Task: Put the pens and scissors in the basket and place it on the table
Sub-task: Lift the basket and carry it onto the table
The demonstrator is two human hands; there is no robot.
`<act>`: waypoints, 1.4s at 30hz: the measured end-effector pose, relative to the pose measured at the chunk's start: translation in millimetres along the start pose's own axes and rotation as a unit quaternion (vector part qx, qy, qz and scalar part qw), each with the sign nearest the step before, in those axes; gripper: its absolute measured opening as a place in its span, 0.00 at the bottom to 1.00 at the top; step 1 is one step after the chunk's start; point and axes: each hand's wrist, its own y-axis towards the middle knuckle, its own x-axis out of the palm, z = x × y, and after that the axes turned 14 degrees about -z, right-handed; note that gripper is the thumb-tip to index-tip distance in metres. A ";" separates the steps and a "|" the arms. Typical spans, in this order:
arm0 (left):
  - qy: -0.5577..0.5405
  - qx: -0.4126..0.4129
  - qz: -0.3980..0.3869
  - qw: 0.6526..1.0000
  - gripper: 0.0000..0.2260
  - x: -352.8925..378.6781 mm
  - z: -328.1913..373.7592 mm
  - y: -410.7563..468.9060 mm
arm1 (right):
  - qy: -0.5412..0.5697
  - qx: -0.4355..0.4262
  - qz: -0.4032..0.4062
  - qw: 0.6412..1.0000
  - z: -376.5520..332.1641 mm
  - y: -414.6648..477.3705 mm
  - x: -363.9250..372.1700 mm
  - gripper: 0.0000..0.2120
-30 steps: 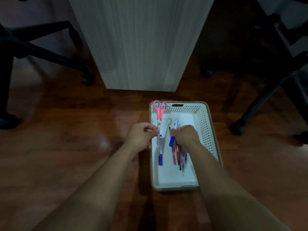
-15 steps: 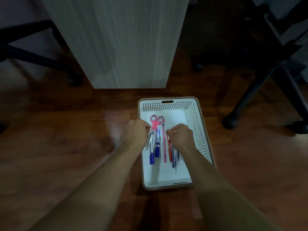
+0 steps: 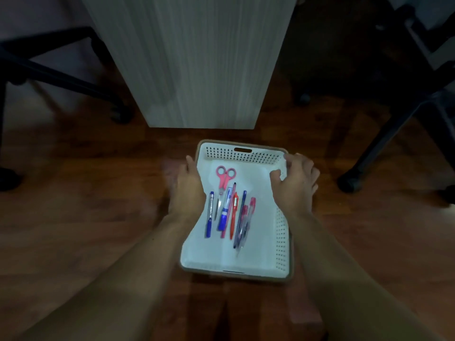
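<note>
Now both hands have left the pens (image 3: pixel 231 212) and pink scissors (image 3: pixel 224 177): left hand (image 3: pixel 188 190) and right hand (image 3: pixel 294 183) grasp the white basket (image 3: pixel 283 242) sides. Loading looks done; lift to table next.

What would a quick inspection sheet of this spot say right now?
Surface: dark wooden floor; basket sits on it.
Job's things: pink scissors and pens lie inside the basket.
Clutter: nothing seen.
Hands: left hand on the basket's left wall, right hand on its right wall, fingers over the rim.
Cables: nothing seen.
Surroundings: pale wooden panel behind; chair legs at both sides.
</note>
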 end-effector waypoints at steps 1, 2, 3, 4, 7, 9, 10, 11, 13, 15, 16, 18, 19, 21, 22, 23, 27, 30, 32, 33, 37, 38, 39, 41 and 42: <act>-0.001 0.008 0.002 1.000 0.33 -3.9 -1.7 1.1 | 0.001 -0.007 -0.012 1.000 -4.8 1.4 -2.0 0.24; -0.015 0.027 0.000 1.000 0.26 -8.4 -3.7 1.1 | -0.001 -0.014 -0.027 1.000 -9.7 2.5 -3.0 0.24; -0.035 0.047 0.001 0.998 0.20 -12.6 -5.5 1.9 | -0.004 -0.022 -0.043 0.999 -14.1 4.1 -3.3 0.24; -0.049 0.063 0.002 0.997 0.17 -16.2 -7.2 4.1 | -0.009 -0.032 -0.057 0.998 -17.8 5.2 -3.7 0.24; -0.040 0.058 -0.033 0.997 0.22 -19.0 -9.4 10.6 | -0.031 -0.051 -0.092 0.994 -26.7 7.7 0.7 0.25; -0.054 0.073 -0.045 0.995 0.29 -14.5 -6.0 11.5 | -0.039 -0.033 -0.141 0.989 -28.5 8.8 5.9 0.27; -0.069 0.095 -0.052 0.992 0.31 -12.1 -3.9 11.4 | -0.042 -0.015 -0.181 0.982 -27.9 9.1 8.5 0.28; -0.085 0.112 -0.062 0.988 0.32 -10.6 -1.9 10.9 | -0.044 -0.003 -0.225 0.973 -25.3 9.5 11.5 0.27; -0.108 0.137 -0.058 0.983 0.26 -9.0 -2.2 12.2 | -0.036 0.018 -0.292 0.955 -14.6 7.2 17.8 0.20; -0.102 0.143 -0.023 0.984 0.19 -9.7 -8.1 15.5 | 0.003 0.062 -0.300 0.952 -3.0 1.6 25.1 0.21; -0.092 0.138 -0.004 0.986 0.18 -11.7 -11.3 16.7 | 0.017 0.090 -0.283 0.955 0.3 -2.4 28.5 0.25; -0.078 0.115 0.036 0.990 0.18 -17.8 -20.4 19.3 | 0.027 0.134 -0.223 0.965 2.8 -8.3 35.0 0.30; -0.074 0.096 0.057 0.991 0.18 -22.0 -26.2 20.2 | 0.030 0.149 -0.194 0.969 2.3 -9.0 37.1 0.32; -0.077 0.049 0.087 0.992 0.20 -28.6 -39.9 21.4 | 0.044 0.169 -0.163 0.971 0.9 -7.7 37.1 0.35; -0.081 0.026 0.091 0.992 0.23 -31.6 -49.1 22.4 | 0.057 0.178 -0.160 0.969 -0.5 -6.2 37.1 0.36; -0.091 0.004 0.086 0.992 0.26 -33.5 -58.6 23.5 | 0.070 0.185 -0.159 0.967 -1.0 -4.1 36.4 0.36; -0.186 -0.067 -0.010 0.980 0.27 -35.7 -96.2 26.4 | 0.129 0.184 -0.144 0.964 -2.3 9.1 39.6 0.31; -0.299 -0.061 -0.082 0.949 0.17 -29.4 -119.5 33.4 | 0.153 0.172 -0.143 0.963 -8.2 24.0 41.0 0.28; -0.357 -0.062 -0.109 0.925 0.14 -27.4 -130.1 38.9 | 0.141 0.149 -0.152 0.967 -12.2 32.3 40.8 0.30; -0.378 -0.063 -0.114 0.917 0.14 -25.7 -133.8 41.4 | 0.142 0.141 -0.155 0.967 -13.2 34.7 40.6 0.31; -0.423 -0.065 -0.123 0.895 0.13 -23.5 -136.4 55.1 | 0.203 0.148 -0.166 0.954 -9.3 45.5 41.3 0.25; -0.423 -0.064 -0.123 0.896 0.12 -23.9 -135.1 59.0 | 0.224 0.158 -0.180 0.945 -6.0 48.1 39.7 0.23; -0.424 -0.065 -0.122 0.895 0.11 -24.3 -133.5 61.7 | 0.255 0.169 -0.197 0.931 -2.0 50.0 38.6 0.20; -0.437 -0.067 -0.115 0.890 0.11 -22.9 -133.7 67.0 | 0.322 0.182 -0.233 0.899 4.8 50.3 37.5 0.13; -0.440 -0.067 -0.112 0.888 0.12 -21.9 -133.4 67.0 | 0.345 0.181 -0.246 0.888 7.1 48.1 36.3 0.12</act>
